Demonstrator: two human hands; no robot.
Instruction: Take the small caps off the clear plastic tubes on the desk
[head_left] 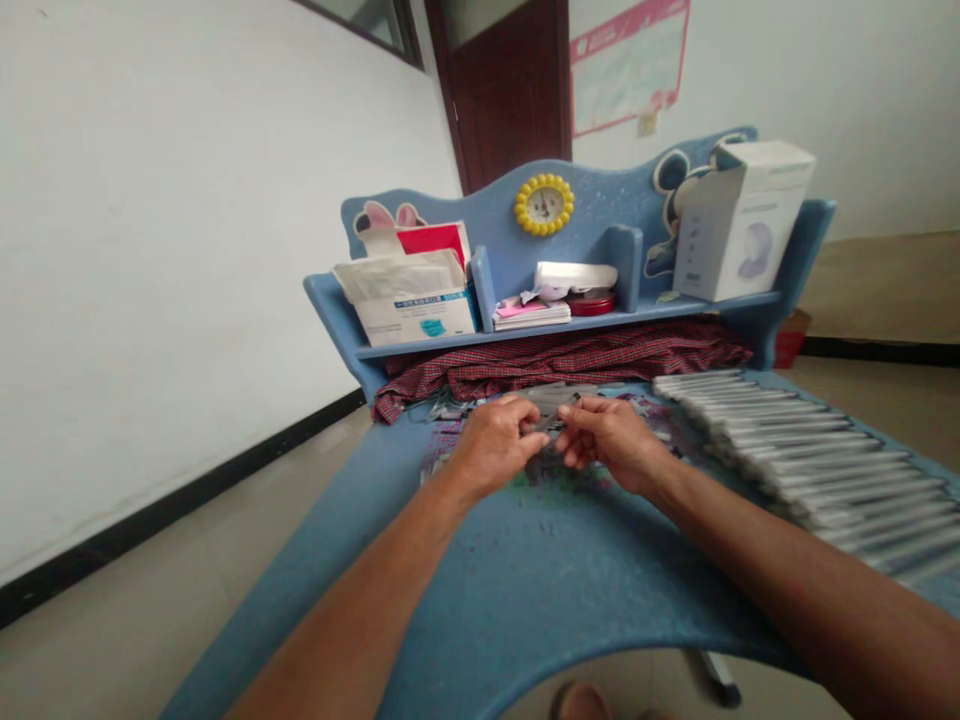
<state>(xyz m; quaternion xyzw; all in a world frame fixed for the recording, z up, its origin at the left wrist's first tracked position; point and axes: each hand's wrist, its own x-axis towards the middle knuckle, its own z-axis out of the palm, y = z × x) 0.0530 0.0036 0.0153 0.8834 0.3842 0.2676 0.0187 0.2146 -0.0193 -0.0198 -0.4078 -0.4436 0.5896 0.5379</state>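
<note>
My left hand (495, 445) and my right hand (611, 440) meet over the middle of a blue desk (525, 580). Both are closed in a pinch on a small flat grey strip (553, 415) held between them. More grey pieces (559, 392) lie on the desk just beyond my fingers. A long row of overlapping grey flat packets (810, 460) runs along the right side of the desk, a little to the right of my right hand.
A red checked cloth (555, 362) lies bunched under the desk's shelf (570, 322). On the shelf stand a white box (739, 225), a mask box (412, 305), papers and a red tin (592, 302). A yellow clock (544, 204) is set in the backboard. A white wall lies left.
</note>
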